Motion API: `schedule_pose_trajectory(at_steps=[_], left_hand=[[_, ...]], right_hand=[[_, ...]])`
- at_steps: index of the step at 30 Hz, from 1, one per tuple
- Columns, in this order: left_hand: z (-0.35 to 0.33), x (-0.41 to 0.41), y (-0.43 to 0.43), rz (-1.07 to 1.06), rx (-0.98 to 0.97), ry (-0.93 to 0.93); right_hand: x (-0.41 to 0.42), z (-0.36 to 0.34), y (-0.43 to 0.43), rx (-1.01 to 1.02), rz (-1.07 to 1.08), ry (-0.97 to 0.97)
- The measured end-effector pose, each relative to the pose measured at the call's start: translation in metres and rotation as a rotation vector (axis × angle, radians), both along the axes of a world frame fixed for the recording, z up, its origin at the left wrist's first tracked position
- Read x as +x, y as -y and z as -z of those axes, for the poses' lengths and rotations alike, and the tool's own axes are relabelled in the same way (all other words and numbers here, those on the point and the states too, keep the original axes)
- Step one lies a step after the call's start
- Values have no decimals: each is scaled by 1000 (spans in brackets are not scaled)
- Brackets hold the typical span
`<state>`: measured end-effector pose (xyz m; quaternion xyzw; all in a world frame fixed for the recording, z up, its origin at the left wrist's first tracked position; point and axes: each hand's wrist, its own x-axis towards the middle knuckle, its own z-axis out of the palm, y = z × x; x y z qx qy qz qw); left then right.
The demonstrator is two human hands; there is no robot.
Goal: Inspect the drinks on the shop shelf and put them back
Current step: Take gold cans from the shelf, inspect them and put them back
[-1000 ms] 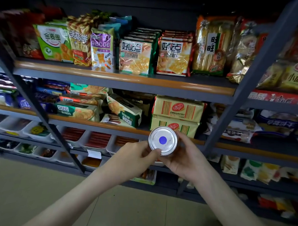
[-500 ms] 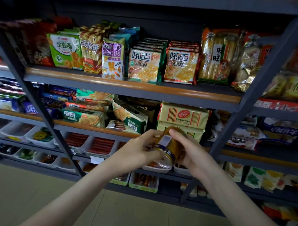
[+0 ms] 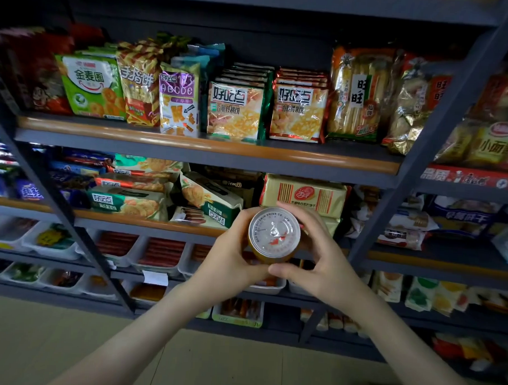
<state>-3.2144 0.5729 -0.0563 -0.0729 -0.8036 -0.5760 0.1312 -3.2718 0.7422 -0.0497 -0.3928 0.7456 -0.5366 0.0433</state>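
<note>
The can (image 3: 274, 235) faces me with its silver top, pull tab and rim lettering, gold below. I hold it in front of the middle shelf (image 3: 146, 221) of snack packets (image 3: 236, 110), over a beige floor (image 3: 65, 344). My left hand (image 3: 229, 258) and right hand (image 3: 322, 262) curl their fingers (image 3: 301, 216) round its sides, thumbs under its lower edge.

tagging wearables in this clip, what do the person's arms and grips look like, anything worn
Nothing worn shows. The left grip and right grip are bare hands, no gloves or rings visible. The left forearm and right forearm are bare to the frame edge: no sleeve, watch or bracelet in view.
</note>
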Motion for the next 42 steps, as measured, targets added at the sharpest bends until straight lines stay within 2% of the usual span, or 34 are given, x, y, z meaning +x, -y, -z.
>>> schedule_pose_trajectory(at_steps=[2, 5, 7, 9, 12, 16, 18, 22, 25, 28, 31, 35, 37, 39, 42], left_hand=[[-1, 1, 0, 17, 51, 12], [-2, 1, -1, -10, 200, 145], [-2, -2, -1, 34, 461, 285], [-1, -3, -2, 142, 764, 395], [-6, -2, -6, 216, 1032, 474], [-6, -5, -10, 289, 1254, 522], [-4, -8, -14, 267, 1278, 551], [-1, -12, -22, 282, 1151, 613], [-2, -17, -24, 255, 1025, 632], [-3, -26, -25, 218, 1001, 604], [-6, -38, -27, 156, 990, 491], [-18, -54, -31, 247, 770, 351], [-29, -62, -32, 226, 642, 305], [-47, -71, -33, 113, 493, 262], [-80, -85, -32, -78, 75, 223]], right_hand=[[-2, 1, -2, 15, -32, 15], [-4, 4, -6, 48, -107, 102], [-2, 12, -7, 77, -113, 145], [2, 16, -5, 105, -24, 125], [8, 13, 2, 91, 94, 46], [11, 10, 3, 127, 105, -17], [13, 10, 3, 129, 141, -45], [13, 9, 0, 114, 257, -109], [8, 8, -9, 87, 328, -75], [3, 5, -18, -88, 350, 148], [-5, -2, -27, -273, 322, 411], [-22, -12, -39, -355, 229, 591], [-32, -18, -47, -312, 156, 629], [-43, -30, -55, -180, 120, 562], [-59, -59, -59, 81, 173, 187]])
